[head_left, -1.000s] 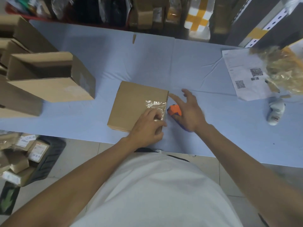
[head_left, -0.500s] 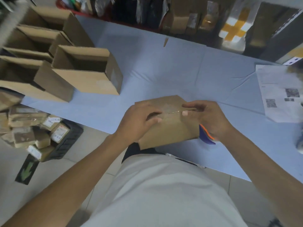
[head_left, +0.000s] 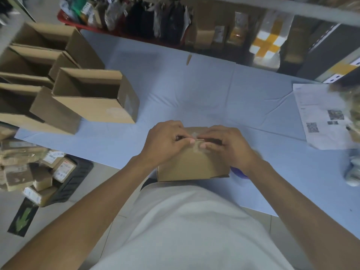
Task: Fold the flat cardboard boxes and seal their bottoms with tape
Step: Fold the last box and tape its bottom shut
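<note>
Head view: left hand [head_left: 165, 140] and right hand [head_left: 226, 145] both grip a cardboard box [head_left: 191, 165] at its top edge, fingertips hidden inside. Below the grip, blurred tape dispenser [head_left: 238, 173]; labels unreadable.

The cardboard box [head_left: 191, 164] has been lifted off the worktop [head_left: 194, 90] and drawn to the near edge. Both the left hand [head_left: 165, 140] and the right hand [head_left: 227, 146] now grip its upper edge, thumbs nearly meeting. The right hand has left the tape dispenser [head_left: 238, 173].
</note>
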Action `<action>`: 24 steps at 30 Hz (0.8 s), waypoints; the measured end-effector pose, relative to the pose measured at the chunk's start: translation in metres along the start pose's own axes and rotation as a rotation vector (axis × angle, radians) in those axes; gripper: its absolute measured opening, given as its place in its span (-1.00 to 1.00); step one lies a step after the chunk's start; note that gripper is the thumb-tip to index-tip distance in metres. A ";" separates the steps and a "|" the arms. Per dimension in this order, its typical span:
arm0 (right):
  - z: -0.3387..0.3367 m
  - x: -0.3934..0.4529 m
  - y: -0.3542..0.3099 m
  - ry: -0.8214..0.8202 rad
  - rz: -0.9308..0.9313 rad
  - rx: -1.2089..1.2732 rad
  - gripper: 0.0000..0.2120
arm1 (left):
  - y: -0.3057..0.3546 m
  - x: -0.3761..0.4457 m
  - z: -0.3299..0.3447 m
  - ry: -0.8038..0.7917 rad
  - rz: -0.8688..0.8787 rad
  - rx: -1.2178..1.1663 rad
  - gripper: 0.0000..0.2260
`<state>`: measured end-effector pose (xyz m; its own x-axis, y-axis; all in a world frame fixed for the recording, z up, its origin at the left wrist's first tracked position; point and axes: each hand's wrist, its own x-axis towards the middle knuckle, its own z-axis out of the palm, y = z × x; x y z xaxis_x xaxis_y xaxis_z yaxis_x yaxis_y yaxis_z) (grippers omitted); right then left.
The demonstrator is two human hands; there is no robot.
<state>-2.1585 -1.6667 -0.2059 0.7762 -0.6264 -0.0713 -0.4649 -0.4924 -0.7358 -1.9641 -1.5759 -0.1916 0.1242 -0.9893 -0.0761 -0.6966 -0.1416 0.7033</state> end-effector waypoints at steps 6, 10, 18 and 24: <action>0.008 0.009 -0.005 -0.100 0.005 -0.091 -0.57 | -0.011 -0.004 -0.001 0.022 0.040 0.003 -0.85; 0.008 0.011 -0.006 -0.082 0.037 0.021 -0.59 | -0.011 0.005 0.002 -0.002 0.003 0.088 -0.80; -0.004 0.034 -0.008 -0.224 0.046 -0.058 -0.58 | -0.018 0.014 -0.010 -0.048 0.042 0.059 -0.78; 0.001 0.039 -0.007 -0.134 0.095 -0.181 -0.62 | -0.028 0.020 -0.016 -0.079 0.080 -0.100 -0.85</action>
<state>-2.1248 -1.6866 -0.2042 0.7693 -0.5951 -0.2323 -0.5981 -0.5431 -0.5893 -1.9309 -1.5914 -0.2015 0.0123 -0.9975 -0.0693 -0.6281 -0.0616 0.7757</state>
